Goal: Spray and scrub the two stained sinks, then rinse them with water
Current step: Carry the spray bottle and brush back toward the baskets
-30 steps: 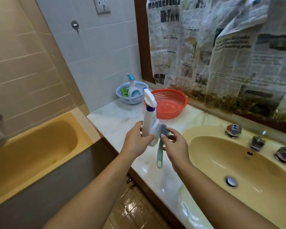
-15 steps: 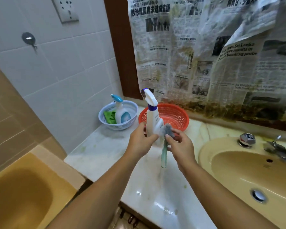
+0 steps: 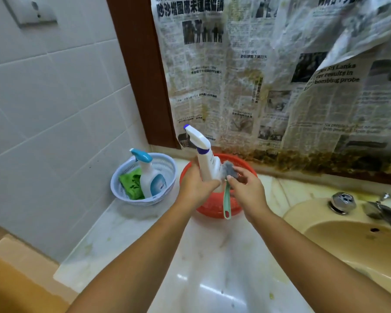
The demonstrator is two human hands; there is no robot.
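Observation:
My left hand (image 3: 195,186) grips a white spray bottle (image 3: 204,158) with a purple collar, held upright over the red basket (image 3: 215,208). My right hand (image 3: 246,192) pinches a scrub brush (image 3: 228,177) by its grey head, and its green handle hangs down. Both hands are close together above the marble counter (image 3: 208,267). At the right lies a yellow sink (image 3: 348,240) with chrome taps (image 3: 342,201). A second yellow basin (image 3: 14,285) shows at the lower left corner.
A pale blue basket (image 3: 165,164) at the back left holds a second spray bottle (image 3: 148,177) with a blue trigger and a green cloth (image 3: 131,185). Stained newspaper (image 3: 269,86) covers the wall behind the counter. White tiles (image 3: 54,98) lie to the left.
The view has swung left and forward toward the baskets. Both hands have carried the bottle and the brush over the red basket. The sink has slid to the right edge.

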